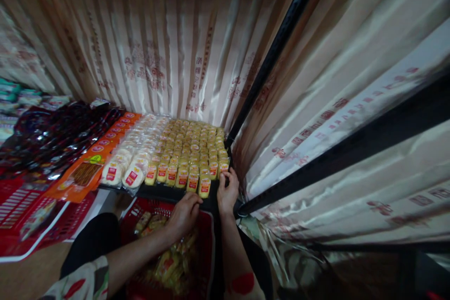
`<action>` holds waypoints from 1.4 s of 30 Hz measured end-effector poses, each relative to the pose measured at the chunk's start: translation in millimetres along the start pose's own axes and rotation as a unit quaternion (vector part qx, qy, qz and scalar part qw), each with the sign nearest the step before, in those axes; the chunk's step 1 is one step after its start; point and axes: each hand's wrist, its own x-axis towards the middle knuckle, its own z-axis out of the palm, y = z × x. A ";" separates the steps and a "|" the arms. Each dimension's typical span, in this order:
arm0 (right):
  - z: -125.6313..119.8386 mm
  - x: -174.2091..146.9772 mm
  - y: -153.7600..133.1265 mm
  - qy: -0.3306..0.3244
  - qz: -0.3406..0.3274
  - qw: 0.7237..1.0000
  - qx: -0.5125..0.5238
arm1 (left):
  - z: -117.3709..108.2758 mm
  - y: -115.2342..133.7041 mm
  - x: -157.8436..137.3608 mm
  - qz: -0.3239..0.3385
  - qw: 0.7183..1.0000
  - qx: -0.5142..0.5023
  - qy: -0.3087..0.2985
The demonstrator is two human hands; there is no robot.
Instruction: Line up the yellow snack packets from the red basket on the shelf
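Rows of small yellow wrapped snack packets with red and orange labels stand on the black shelf. At the right end of the front row, my right hand is closed, its thumb and fingertips on the end packet. My left hand is curled at the shelf's front edge, just below a packet that juts forward. What its fingers hold, if anything, is hidden. Beneath my left forearm is a red basket with more yellow packets loose inside.
Left of the yellow packets are round white packaged cakes, an orange snack bag and dark shiny packets. Another red basket is at the far left. A black post and pale printed curtains border the shelf.
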 end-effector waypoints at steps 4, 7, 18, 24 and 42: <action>-11.0 -10.5 -12.2 0.012 -0.013 1.000 0.010 | 4.9 3.4 -2.0 -0.021 0.998 -0.014 0.057; -21.4 -27.3 -28.0 -0.017 -0.001 1.000 0.001 | 6.7 6.0 -3.7 -0.026 0.997 -0.016 0.074; -22.2 -61.6 -43.3 -0.157 0.030 0.987 -0.013 | 9.2 7.1 -11.9 -0.047 0.995 -0.063 0.062; -30.7 -48.8 -43.0 -0.116 0.064 0.991 0.021 | 14.1 25.6 -1.4 -0.011 0.995 -0.084 0.055; -8.2 -31.8 -15.0 -0.078 0.052 0.995 -0.035 | 28.6 22.1 31.9 -0.066 0.998 -0.004 -0.009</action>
